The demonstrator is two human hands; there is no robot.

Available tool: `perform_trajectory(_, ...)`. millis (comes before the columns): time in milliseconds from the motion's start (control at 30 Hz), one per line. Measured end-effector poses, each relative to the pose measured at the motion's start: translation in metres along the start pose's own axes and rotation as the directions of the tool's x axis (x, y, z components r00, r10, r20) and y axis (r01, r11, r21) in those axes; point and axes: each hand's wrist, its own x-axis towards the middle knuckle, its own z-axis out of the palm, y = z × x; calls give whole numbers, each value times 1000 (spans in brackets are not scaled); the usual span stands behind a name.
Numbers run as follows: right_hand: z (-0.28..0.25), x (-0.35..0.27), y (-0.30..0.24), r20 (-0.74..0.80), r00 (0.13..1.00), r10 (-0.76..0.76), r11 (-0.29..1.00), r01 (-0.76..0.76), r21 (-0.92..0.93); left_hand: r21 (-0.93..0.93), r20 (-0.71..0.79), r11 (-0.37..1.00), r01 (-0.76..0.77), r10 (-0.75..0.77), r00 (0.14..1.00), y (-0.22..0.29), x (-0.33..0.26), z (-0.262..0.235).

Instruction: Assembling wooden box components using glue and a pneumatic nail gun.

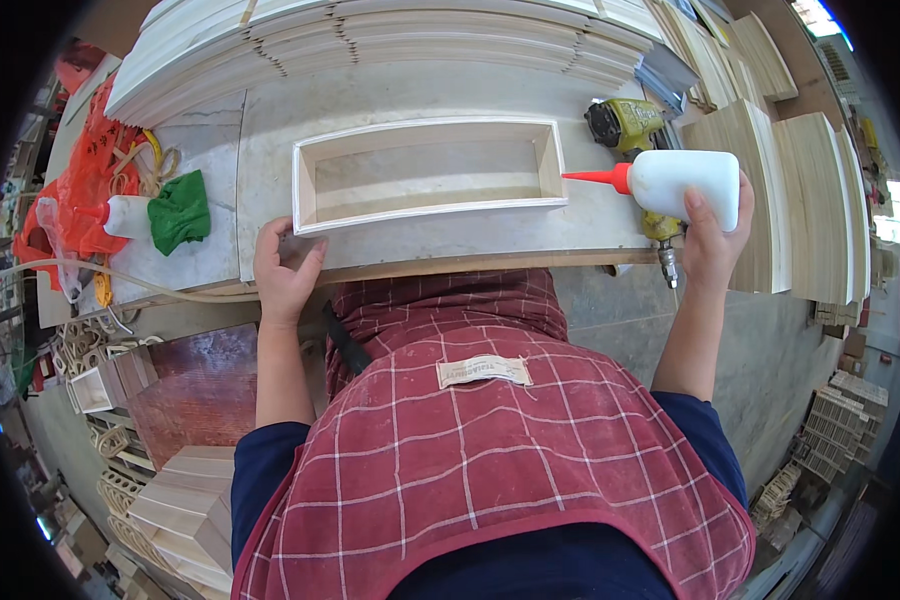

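A long open wooden box frame lies on the grey workbench in front of me. My left hand rests flat on the bench at the frame's near left corner, touching its edge and holding nothing. My right hand grips a white glue bottle with a red nozzle. The nozzle points left, just off the frame's right end. I wear a red checked apron.
Stacked pale wood boards line the bench's far edge, and more stand at the right. A yellow-green power drill lies behind the bottle. At the left are a second glue bottle, a green rag and an orange bag. Small wooden boxes sit below left.
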Motion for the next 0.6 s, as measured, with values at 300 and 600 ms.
perform_trajectory(300, -4, -11, -16, 58, 998, 25, 1000, -24, -19, -21, -11, 999, 27, -28, 1000, -9, -1, -2)
perform_trajectory(600, -2, -6, -9, -97, 969, 227, 900, -171, 400, 36, -18, 999, 20, -20, 1000, -12, -7, -3)
